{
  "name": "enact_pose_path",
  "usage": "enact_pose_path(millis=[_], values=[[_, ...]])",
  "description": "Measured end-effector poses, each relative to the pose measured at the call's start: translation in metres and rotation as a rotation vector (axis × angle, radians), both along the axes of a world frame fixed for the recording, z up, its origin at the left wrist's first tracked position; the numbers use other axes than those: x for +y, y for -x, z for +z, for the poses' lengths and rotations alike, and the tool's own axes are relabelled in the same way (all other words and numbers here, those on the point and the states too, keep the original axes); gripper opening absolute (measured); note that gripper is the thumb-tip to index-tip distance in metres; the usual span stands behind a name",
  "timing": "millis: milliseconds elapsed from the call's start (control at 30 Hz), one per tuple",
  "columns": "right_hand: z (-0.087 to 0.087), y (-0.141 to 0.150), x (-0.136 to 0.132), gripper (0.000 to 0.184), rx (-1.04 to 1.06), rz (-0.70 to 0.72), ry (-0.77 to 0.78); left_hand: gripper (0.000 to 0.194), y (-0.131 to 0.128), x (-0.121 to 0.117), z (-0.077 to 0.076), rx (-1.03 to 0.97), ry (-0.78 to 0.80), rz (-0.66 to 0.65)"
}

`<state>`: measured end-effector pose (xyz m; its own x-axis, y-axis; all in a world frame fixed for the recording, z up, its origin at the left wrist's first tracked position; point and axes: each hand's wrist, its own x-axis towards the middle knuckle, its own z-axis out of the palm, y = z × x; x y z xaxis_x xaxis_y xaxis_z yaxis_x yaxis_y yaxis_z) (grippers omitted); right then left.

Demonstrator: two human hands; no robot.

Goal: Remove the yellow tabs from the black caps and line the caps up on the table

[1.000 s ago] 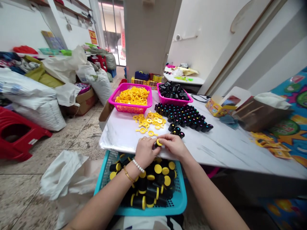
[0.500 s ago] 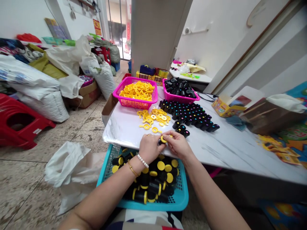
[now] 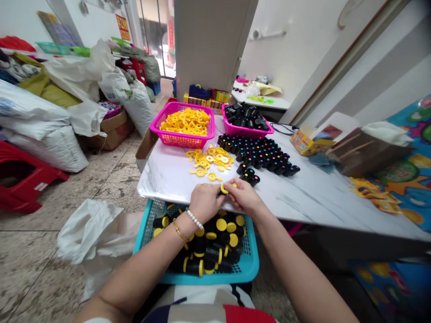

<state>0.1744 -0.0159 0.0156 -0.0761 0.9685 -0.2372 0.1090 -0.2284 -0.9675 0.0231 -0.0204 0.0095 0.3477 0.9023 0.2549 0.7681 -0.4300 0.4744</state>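
Note:
My left hand (image 3: 205,198) is closed around a small black cylinder (image 3: 219,192) at the table's front edge. My right hand (image 3: 244,194) pinches a yellow ring piece (image 3: 224,189) against the cylinder's end. Just beyond my hands lie loose yellow ring pieces (image 3: 213,176) with small tabs. Farther right stand rows of black cylinders (image 3: 259,154) with coloured dots on top. Below my forearms, a turquoise basket (image 3: 253,268) holds many black cylinders with yellow ends.
A pink basket (image 3: 153,127) of yellow rings and another pink basket (image 3: 232,130) of black parts stand at the back of the marble-patterned table (image 3: 286,204). An opened yellow box (image 3: 308,144) sits to the right. White sacks (image 3: 50,143) and a red stool (image 3: 23,175) are at left.
The whole view has shifted, so things appear slightly further left and up. Both hands stay together on the black cylinder and yellow ring, with little change in grip.

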Motion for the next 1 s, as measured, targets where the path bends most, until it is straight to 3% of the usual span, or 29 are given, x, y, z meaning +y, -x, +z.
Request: enact_pose_path(millis=[67, 167, 267, 400, 600, 767, 867, 1000], values=[[0.000, 0.001, -0.001, 0.031, -0.007, 0.010, -0.023, 0.022, 0.003, 0.004, 0.006, -0.088, 0.158, -0.057], [0.000, 0.001, -0.003, 0.032, -0.009, 0.038, -0.039, 0.035, 0.005, 0.011, 0.015, -0.341, 0.612, -0.206], [0.000, 0.001, -0.004, 0.032, -0.019, 0.064, -0.040, 0.035, 0.000, 0.017, 0.018, -0.554, 0.892, -0.152], [0.000, 0.003, -0.005, 0.029, -0.043, 0.023, -0.080, 0.019, -0.010, 0.020, 0.010, -0.720, 0.903, -0.091], [-0.005, 0.004, -0.006, 0.032, -0.041, -0.050, -0.073, 0.017, -0.011, 0.020, 0.007, -0.793, 0.987, -0.091], [-0.006, -0.005, -0.009, 0.035, 0.232, -0.255, -0.132, 0.022, -0.010, 0.018, 0.011, -0.804, 0.986, -0.072], [-0.001, -0.014, -0.004, 0.033, 0.317, -0.138, -0.046, 0.022, -0.010, 0.017, 0.009, -0.813, 0.987, -0.076], [0.006, -0.018, 0.004, 0.032, 0.153, 0.145, 0.026, 0.027, -0.011, 0.017, 0.004, -0.860, 0.976, -0.040]])
